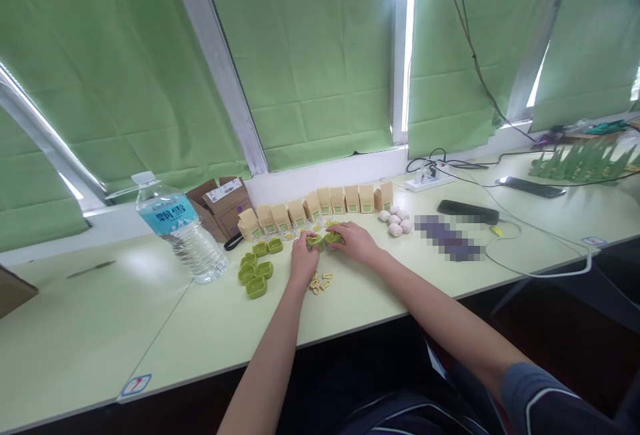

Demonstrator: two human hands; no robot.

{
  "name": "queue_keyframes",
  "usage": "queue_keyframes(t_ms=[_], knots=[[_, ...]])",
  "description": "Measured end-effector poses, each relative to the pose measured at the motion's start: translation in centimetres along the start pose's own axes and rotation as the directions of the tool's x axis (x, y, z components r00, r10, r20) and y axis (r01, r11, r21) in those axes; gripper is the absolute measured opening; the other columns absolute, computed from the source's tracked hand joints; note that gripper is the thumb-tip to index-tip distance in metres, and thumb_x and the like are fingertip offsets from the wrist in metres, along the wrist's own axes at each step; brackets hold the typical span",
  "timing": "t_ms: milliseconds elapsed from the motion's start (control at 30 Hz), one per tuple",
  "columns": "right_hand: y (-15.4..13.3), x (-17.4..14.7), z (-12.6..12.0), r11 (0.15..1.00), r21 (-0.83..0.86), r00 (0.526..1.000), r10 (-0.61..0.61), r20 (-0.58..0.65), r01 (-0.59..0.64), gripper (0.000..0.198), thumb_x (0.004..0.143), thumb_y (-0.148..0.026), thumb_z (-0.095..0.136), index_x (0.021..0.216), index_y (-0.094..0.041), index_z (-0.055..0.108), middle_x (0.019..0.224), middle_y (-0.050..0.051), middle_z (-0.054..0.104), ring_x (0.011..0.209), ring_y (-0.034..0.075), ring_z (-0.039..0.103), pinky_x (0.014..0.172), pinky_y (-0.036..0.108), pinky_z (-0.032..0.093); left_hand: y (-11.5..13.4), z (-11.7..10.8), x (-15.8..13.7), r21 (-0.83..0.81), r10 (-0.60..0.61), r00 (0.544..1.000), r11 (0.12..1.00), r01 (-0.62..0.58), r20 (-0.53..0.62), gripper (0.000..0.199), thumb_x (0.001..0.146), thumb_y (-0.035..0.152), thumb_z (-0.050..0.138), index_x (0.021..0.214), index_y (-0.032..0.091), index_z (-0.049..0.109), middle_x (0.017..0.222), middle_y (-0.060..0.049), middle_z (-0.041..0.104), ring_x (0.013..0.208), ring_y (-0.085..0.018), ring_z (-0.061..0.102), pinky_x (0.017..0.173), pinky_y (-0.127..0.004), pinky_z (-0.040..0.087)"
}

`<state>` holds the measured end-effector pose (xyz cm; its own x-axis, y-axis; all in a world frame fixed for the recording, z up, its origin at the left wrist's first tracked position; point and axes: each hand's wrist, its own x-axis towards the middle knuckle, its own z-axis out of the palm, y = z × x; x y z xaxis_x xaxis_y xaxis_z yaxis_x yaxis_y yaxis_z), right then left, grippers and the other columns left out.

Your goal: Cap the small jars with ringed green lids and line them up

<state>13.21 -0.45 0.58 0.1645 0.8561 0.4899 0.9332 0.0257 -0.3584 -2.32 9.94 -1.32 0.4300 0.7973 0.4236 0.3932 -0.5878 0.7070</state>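
Observation:
My left hand (303,258) has its fingers closed round a small green dish-like piece (315,242). Right beside it, my right hand (356,240) grips a second green piece (332,239) from its right side. More green dish-like pieces (256,287) lie in a loose group left of my left hand. Several small yellowish loops (320,283) rest on the table just below my hands. Behind my hands runs a row of small tan paper boxes (324,201), with little clear items bearing yellow flower-like marks (289,236) in front.
Pale wrapped lumps (395,228) sit right of my right hand. A large water bottle (181,225) and an open cardboard box (223,205) stand on the left. To the right are a dark device (467,212), a phone (531,186), a power strip (429,182) and loose cables.

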Motion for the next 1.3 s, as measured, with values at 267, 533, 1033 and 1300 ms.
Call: queue_keyframes(t_ms=[267,533,1033,1300], knots=[[0.4,0.1,0.3,1.000,0.001,1.000,-0.029,0.004,0.029,0.044,0.086,-0.029,0.070,0.129,-0.027,0.062,0.116,0.006,0.070,0.102,0.025,0.060,0.084,0.033,0.048,1.0,-0.3,-0.4,0.040,0.023,1.000,0.999,-0.023,0.002,0.019,0.074,0.017,0.062,0.091,0.022,0.056,0.091,-0.004,0.057,0.092,-0.021,0.057,0.087,-0.036,0.044],[-0.3,0.2,0.8,0.999,-0.045,1.000,-0.024,-0.020,0.023,0.036,0.090,-0.031,0.066,0.125,-0.024,0.064,0.116,0.008,0.069,0.106,0.025,0.059,0.089,0.034,0.047,1.6,-0.4,-1.0,0.116,0.018,0.997,0.993,-0.027,0.080,0.029,0.073,0.027,0.069,0.098,0.024,0.055,0.094,-0.004,0.052,0.090,-0.021,0.056,0.083,-0.034,0.044],[0.3,0.3,0.7,0.993,0.111,0.999,-0.045,-0.030,0.048,0.038,0.097,-0.017,0.046,0.129,-0.025,0.065,0.115,0.006,0.073,0.104,0.022,0.068,0.092,0.033,0.051,0.2,-0.6,-0.5,0.044,-0.041,0.999,0.998,0.042,-0.029,0.046,0.067,0.022,0.080,0.106,0.024,0.056,0.101,-0.004,0.046,0.095,-0.021,0.055,0.090,-0.038,0.045],[0.2,0.4,0.7,0.985,0.164,0.998,-0.055,-0.022,0.058,0.041,0.094,-0.011,0.047,0.128,-0.025,0.066,0.118,0.005,0.072,0.107,0.022,0.069,0.097,0.035,0.051,-0.8,-0.1,0.2,0.023,-0.021,0.997,0.999,0.023,-0.071,0.044,0.072,0.008,0.070,0.106,0.021,0.047,0.106,-0.006,0.054,0.102,-0.021,0.056,0.091,-0.037,0.044]])
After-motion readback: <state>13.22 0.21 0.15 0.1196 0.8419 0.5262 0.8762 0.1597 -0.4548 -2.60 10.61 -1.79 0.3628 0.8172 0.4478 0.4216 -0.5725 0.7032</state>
